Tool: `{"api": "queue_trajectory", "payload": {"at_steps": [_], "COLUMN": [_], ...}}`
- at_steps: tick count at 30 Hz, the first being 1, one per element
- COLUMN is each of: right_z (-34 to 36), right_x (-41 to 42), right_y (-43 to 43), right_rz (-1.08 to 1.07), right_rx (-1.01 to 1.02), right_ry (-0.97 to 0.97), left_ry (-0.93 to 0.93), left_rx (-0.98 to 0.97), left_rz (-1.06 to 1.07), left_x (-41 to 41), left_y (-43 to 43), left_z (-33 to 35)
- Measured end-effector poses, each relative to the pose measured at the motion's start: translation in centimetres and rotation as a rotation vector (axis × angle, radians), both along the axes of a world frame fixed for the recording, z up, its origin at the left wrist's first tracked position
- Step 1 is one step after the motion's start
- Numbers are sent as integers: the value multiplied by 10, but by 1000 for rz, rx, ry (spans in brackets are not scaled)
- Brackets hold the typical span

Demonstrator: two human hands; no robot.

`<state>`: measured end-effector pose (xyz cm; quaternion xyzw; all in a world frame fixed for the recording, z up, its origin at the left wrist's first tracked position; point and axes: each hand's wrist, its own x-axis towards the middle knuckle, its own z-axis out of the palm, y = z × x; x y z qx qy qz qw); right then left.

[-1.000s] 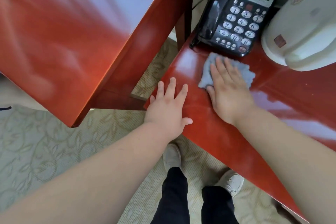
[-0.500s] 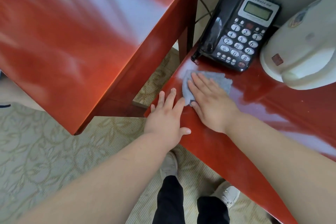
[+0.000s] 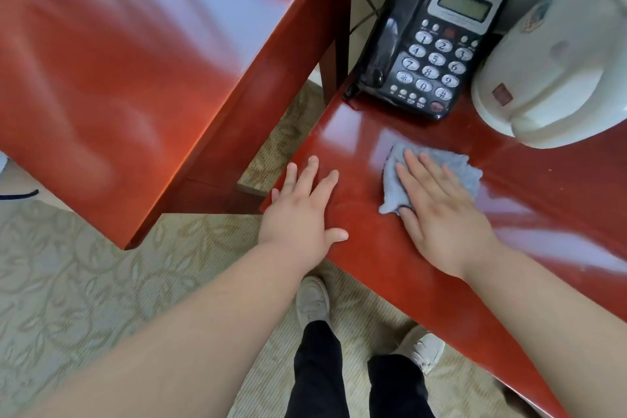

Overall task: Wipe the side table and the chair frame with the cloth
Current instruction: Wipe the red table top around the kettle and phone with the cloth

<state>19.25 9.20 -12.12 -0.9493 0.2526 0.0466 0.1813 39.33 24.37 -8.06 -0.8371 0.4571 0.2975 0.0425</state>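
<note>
One cloth (image 3: 441,176), grey-blue and crumpled, lay on the red side table (image 3: 366,248) just in front of the phone (image 3: 431,44), between it and the table's near edge. Its long axis ran roughly side to side across the tabletop, with one corner hanging down toward the near edge at the left. The right hand (image 3: 441,214) lay flat on top of the cloth, fingers straight and close together, pointing toward the phone and pressing the cloth down rather than gripping it. The left hand (image 3: 302,214) rested palm-down on the bare tabletop, to the left of the cloth and apart from it, at the table's left corner, fingers spread and holding nothing.

One black phone stood at the far left of the table, its handset along its left side. Its keypad showed the digits 1 to 9, 0, a star and a hash; the small lettering above its grey display was too blurred to read. One white appliance (image 3: 556,71) sat just right of the phone, with a small reddish square mark on its side that could not be read. A larger red wooden surface (image 3: 142,61) stood left of the phone. Two pale shoes showed on the patterned carpet (image 3: 68,282) below.
</note>
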Motion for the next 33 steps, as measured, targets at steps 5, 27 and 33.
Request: {"api": "queue_trajectory", "payload": {"at_steps": [5, 27, 33], "right_z": [-5, -11, -7], "right_x": [40, -3, 3], "right_y": [-3, -10, 28], "right_rz": [-160, -380, -270], "right_rx": [-24, -49, -41], "right_ry": [0, 25, -3], "left_ry": [-25, -98, -98], "left_rx": [-16, 38, 17], "left_rz": [-9, -78, -70], "left_x": [-1, -2, 0], "left_y": [2, 0, 0], "left_z": [-1, 3, 1]}}
